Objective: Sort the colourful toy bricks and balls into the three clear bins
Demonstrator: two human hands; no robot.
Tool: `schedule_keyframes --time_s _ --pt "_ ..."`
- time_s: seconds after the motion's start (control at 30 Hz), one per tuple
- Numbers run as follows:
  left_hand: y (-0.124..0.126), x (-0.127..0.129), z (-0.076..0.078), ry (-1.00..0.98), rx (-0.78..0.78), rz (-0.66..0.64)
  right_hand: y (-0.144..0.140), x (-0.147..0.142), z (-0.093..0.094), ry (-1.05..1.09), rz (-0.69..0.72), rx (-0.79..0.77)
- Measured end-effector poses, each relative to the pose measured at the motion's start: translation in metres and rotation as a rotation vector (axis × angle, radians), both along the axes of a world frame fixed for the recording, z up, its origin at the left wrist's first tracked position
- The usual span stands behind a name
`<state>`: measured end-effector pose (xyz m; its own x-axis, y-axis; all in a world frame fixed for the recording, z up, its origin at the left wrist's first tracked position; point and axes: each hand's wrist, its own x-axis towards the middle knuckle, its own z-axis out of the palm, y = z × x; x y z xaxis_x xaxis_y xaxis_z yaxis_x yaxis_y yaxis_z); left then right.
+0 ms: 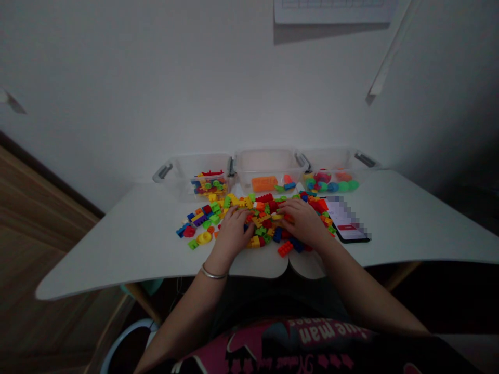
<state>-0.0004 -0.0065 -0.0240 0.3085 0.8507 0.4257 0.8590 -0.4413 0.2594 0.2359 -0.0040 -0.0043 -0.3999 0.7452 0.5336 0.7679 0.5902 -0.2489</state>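
A loose pile of coloured toy building bricks (266, 220) covers the middle of the white table. My left hand (235, 232) lies over the pile's left part, thumb and fingers spread and touching bricks. Over the right part, my right hand (303, 221) reaches in with its fingers stretched apart. A small yellow brick (276, 217) is by its fingertips; I see no firm grip on it. Near the front edge of the pile sits an orange-red brick (285, 249). To the left lie a yellow round piece (204, 238) and a light green brick (193, 244).
Three clear plastic bins stand along the wall: a left bin (181, 169) with mixed small parts, a middle bin (247, 163) with an orange block (264, 184), and a right bin (331, 156) with round coloured pieces. A phone (343, 221) lies right of the pile.
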Motion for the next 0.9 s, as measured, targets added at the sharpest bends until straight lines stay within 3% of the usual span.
schedule_keyframes --time_s 0.13,0.3,0.47,0.63,0.9 --pt "-0.001 0.000 0.005 -0.014 0.043 -0.018 -0.010 -0.005 -0.011 0.085 -0.043 0.090" --pt "-0.009 0.008 0.023 0.064 0.147 -0.065 -0.019 -0.009 -0.019 0.072 -0.010 0.217" --pt "-0.012 0.022 0.036 0.126 0.046 -0.107 -0.022 -0.009 -0.018 0.048 0.003 0.334" --pt "-0.008 0.035 0.037 -0.100 -0.112 -0.156 -0.023 -0.008 -0.018 0.075 0.034 0.400" --pt "-0.002 0.040 0.025 -0.569 -0.377 -0.233 -0.025 -0.007 -0.019 0.085 0.058 0.407"
